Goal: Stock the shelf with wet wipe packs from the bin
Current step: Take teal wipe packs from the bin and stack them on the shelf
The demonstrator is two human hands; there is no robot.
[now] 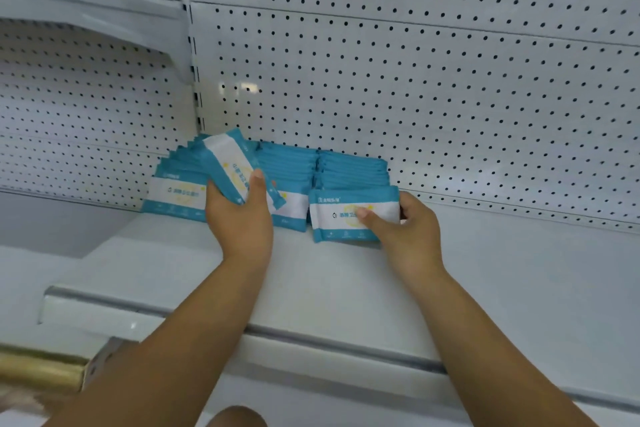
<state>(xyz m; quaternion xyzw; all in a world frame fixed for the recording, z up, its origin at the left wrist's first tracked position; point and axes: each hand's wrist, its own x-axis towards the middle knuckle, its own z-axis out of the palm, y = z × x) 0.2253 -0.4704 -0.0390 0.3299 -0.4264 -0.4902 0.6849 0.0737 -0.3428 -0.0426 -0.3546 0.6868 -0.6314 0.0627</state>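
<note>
Inside left hand (pixel 239 218): pack (pixel 227 163) (tilted)

— Where do the packs stand?
— On the shelf (pixel 346 274), far back against the pegboard panel (pixel 433 97), in three rows side by side: left row (pixel 173 199), middle row (pixel 291 177), right row (pixel 351 168).
— And the hands?
— The left hand (pixel 239 222) holds a tilted pack (pixel 227 163) before the left and middle rows. The right hand (pixel 412 229) grips the front pack (pixel 341 218) of the right row at its right end.
— Further left?
— An upright post (pixel 194 80) behind the left row, and a higher shelf (pixel 86 21) left of it.
</note>
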